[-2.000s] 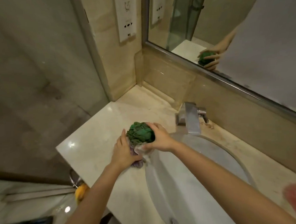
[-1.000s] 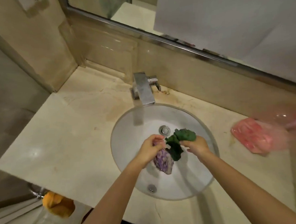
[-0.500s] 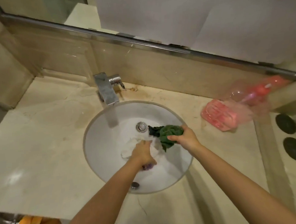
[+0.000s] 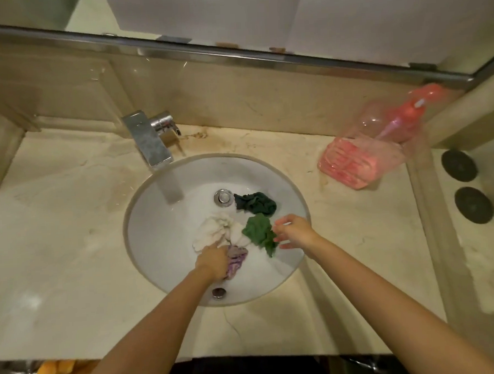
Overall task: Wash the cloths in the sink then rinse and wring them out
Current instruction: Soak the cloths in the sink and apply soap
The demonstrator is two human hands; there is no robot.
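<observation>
Four small cloths lie bunched in the round white ceramic sink (image 4: pixel 161 220): a white terry cloth (image 4: pixel 213 230) in the middle, a mid-green cloth (image 4: pixel 258 230) beside it, a darker green cloth (image 4: pixel 255 203) next to the chrome drain plug (image 4: pixel 224 198), and a purple-and-white patterned cloth (image 4: pixel 237 261) nearest me. My left hand (image 4: pixel 212 263) sits on the purple one and the edge of the white; its fingers are tucked under the hand and I cannot tell whether they grip or just press. My right hand (image 4: pixel 295 231) hovers at the mid-green cloth with fingers loosely spread, holding nothing.

I judge these to be soft, limp and light, heavier once soaked, with nothing fragile about them. I would gather each by a full fistful of its bunched middle, since a pinched corner would only trail and drip.

The bowl looks smooth and probably slick. The square chrome tap (image 4: pixel 147 140) seems to be running into the basin. The cream marble bench (image 4: pixel 56 225) surrounds the sink, with a pink plastic bag (image 4: pixel 359 161) lying on it to the right, below the mirror.
</observation>
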